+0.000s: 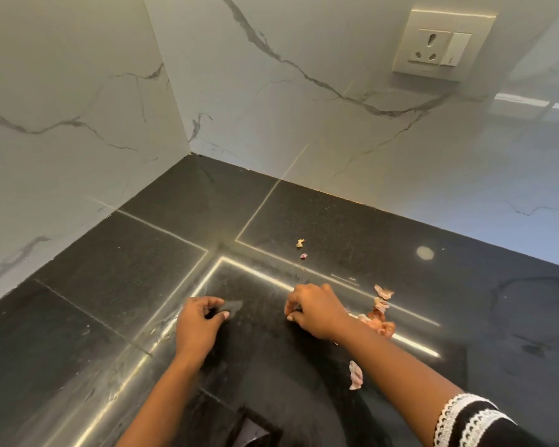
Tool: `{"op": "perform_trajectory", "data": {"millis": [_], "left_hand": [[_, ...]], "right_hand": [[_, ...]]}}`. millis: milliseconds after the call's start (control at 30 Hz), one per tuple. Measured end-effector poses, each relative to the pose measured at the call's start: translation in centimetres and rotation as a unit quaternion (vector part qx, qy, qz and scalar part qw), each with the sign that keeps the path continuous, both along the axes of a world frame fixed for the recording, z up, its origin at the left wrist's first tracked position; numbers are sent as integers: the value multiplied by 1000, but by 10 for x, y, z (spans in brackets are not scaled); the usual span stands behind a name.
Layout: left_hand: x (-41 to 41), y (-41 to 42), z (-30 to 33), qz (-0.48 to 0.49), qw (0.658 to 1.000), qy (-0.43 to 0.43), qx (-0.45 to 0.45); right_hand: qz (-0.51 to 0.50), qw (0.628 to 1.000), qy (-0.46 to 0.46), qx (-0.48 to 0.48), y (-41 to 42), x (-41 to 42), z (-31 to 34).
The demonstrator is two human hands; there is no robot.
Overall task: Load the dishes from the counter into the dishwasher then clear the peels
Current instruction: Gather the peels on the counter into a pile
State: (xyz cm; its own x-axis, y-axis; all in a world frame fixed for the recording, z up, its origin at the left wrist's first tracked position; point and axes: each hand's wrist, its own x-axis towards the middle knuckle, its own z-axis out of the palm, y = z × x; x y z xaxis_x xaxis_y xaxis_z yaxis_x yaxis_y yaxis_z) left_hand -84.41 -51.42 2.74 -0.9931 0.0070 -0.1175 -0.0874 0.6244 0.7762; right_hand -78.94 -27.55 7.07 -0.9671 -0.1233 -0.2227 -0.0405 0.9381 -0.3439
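Note:
Pinkish onion-like peels lie scattered on the black counter (142, 269). A cluster of peels (380, 319) sits just right of my right wrist, one larger peel (355, 375) lies under my right forearm, and two tiny bits (300, 243) rest farther back. My right hand (313, 309) presses its curled fingertips onto the counter left of the cluster; whether it pinches anything is hidden. My left hand (202, 322) hovers low over the counter with thumb and fingers curved apart and nothing visible in it. No dishes are in view.
White marble walls meet in a corner (189, 150) behind the counter. A wall socket (439, 43) sits upper right. A dark square opening (252, 430) is set into the counter near the bottom edge, between my forearms.

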Motion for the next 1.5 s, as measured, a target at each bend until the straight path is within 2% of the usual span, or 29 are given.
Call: {"op": "perform_trajectory", "data": {"millis": [167, 233, 300, 400, 767, 867, 1000, 1100, 1200, 1300, 1400, 1500], "left_hand": [[7, -28, -8, 23, 999, -24, -3], [10, -28, -7, 28, 999, -22, 2], [13, -25, -5, 27, 1000, -5, -8], [14, -20, -3, 5, 998, 25, -57], [9, -9, -15, -51, 984, 80, -153], [13, -5, -19, -70, 965, 115, -227], [21, 2, -19, -129, 913, 154, -356], [19, 3, -21, -140, 892, 180, -390], [16, 4, -11, -150, 895, 141, -396], [8, 4, 1, -128, 929, 62, -342], [3, 15, 11, -97, 973, -14, -209], [18, 48, 13, -127, 987, -81, -61]], "right_hand": [[34, 997, -21, -58, -40, -22, -5], [112, 992, -60, -2, -61, -30, -5], [181, 975, -68, 109, -80, -33, -4], [213, 956, -44, 197, -92, -32, -2], [185, 966, -47, 174, -81, -7, -15], [175, 970, -46, 165, -79, 1, -18], [164, 974, -48, 150, -73, 11, -21], [158, 976, -43, 142, -67, 21, -24], [152, 978, -48, 131, -61, 31, -24], [130, 988, -54, 70, -51, 33, -13], [43, 999, -1, -5, -23, 38, 3], [-84, 994, 37, -55, 22, 50, 7]]}}
